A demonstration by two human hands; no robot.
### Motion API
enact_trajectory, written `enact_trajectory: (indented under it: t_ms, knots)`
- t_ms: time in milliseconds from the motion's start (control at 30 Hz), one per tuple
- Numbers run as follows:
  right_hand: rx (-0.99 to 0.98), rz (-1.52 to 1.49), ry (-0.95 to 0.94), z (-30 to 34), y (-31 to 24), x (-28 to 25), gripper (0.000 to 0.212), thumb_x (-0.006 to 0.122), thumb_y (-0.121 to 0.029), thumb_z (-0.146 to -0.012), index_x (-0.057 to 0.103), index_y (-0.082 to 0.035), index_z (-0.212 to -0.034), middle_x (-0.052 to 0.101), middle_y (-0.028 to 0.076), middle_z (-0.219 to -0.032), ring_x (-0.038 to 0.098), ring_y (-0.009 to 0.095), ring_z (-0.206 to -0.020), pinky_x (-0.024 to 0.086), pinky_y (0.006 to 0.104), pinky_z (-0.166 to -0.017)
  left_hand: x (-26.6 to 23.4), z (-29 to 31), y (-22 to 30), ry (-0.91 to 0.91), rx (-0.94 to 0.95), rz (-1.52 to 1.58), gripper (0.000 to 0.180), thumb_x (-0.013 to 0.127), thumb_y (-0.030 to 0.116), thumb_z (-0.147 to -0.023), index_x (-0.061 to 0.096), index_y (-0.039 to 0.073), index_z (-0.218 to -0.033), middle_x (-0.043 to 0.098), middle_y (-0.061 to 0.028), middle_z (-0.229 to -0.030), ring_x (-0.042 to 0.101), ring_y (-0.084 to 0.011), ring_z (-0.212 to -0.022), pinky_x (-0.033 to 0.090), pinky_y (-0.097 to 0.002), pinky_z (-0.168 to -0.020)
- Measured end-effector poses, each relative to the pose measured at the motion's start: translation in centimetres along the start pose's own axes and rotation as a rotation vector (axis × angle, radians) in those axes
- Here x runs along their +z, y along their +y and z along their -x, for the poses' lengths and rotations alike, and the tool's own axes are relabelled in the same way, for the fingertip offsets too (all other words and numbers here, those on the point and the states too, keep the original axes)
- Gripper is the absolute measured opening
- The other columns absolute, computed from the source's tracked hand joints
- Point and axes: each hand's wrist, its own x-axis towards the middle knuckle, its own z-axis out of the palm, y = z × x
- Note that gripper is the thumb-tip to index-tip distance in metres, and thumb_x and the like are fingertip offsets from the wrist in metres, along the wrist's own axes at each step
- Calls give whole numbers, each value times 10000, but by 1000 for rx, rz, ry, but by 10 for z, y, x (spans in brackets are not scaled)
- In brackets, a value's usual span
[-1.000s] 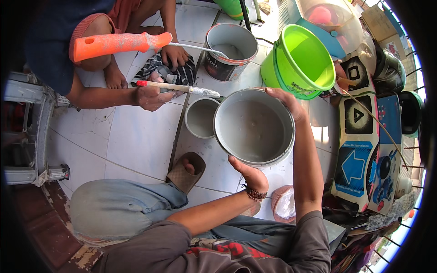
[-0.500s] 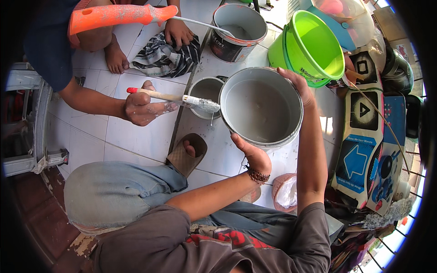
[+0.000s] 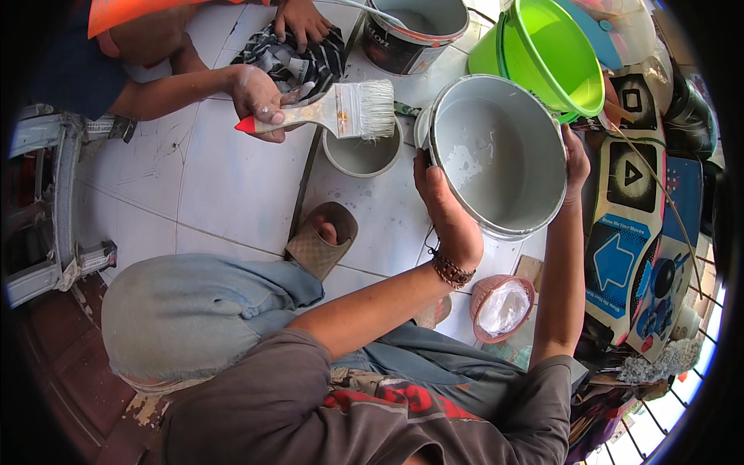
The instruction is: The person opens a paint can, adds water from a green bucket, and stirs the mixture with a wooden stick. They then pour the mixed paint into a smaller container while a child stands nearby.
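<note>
A grey bucket (image 3: pixel 542 147), its inside coated with wet grey paint, is tilted between my two hands. My left hand (image 3: pixel 452 208) is wrapped round its near left side, thumb up by the rim. At the far right side of the bucket, my right hand (image 3: pixel 576 160) grips the rim. Just left of it, a smaller grey pot (image 3: pixel 362 165) stands on the tiles. Over that pot a co-worker's hand (image 3: pixel 260 97) holds a flat paintbrush (image 3: pixel 341 112) with pale, wet bristles and a red-tipped handle.
Bright green buckets (image 3: pixel 573 62) stand behind at the right. A dark paint bucket (image 3: pixel 403 50) holds a rod, beside a striped cloth (image 3: pixel 306 58). Near my right forearm sits a pink basket (image 3: pixel 502 318) with a white lining. Printed boxes (image 3: pixel 620 256) line the right; a metal ladder (image 3: pixel 66 201) lies left.
My hands have moved the bucket to the right, away from the small pot, and it is tilted differently. The co-worker's brush has turned flat side up.
</note>
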Motion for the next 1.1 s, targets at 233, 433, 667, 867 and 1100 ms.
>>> enact_trajectory:
  t_ms: [233,433,667,867,1100]
  knots:
    - [115,64,180,44,-47,-66,454,464,-371,-980,623,41,-1086,665,89,-909,633,164,-813,520,296,-753,41,32,11,-167,-34,-131,707,244,480,-1012,172,-65,-1457,130,-222,-1535,128,-354,-1425,107,-446,-1155]
    - [403,-528,249,85,-86,-99,635,459,-513,-935,522,28,-1262,631,158,-1116,634,273,-961,511,365,-861,64,81,-12,-308,141,-627,745,259,480,-997,103,-71,-1474,39,-329,-1518,9,-499,-1407,1,-573,-1126]
    - [295,-527,415,138,-68,-153,755,457,-588,-903,483,43,-1317,612,179,-1181,628,270,-1006,514,363,-864,72,113,-55,-561,50,-733,835,280,558,-978,28,-58,-1482,-40,-311,-1530,-80,-485,-1415,-40,-587,-1115]
    - [265,-516,380,169,-42,-202,712,433,-563,-926,519,53,-1273,633,185,-1135,641,259,-962,523,347,-831,73,109,-108,-756,-134,-814,1175,423,761,-838,-93,-106,-1442,-119,-342,-1496,-155,-425,-1416,-40,-521,-1138]
    - [263,-540,444,165,20,-248,461,450,-377,-984,624,35,-1092,667,112,-984,633,172,-859,508,292,-777,68,71,-161,-754,-328,-829,1308,450,864,-723,-68,-85,-1460,-69,-329,-1516,-135,-458,-1413,-41,-544,-1140]
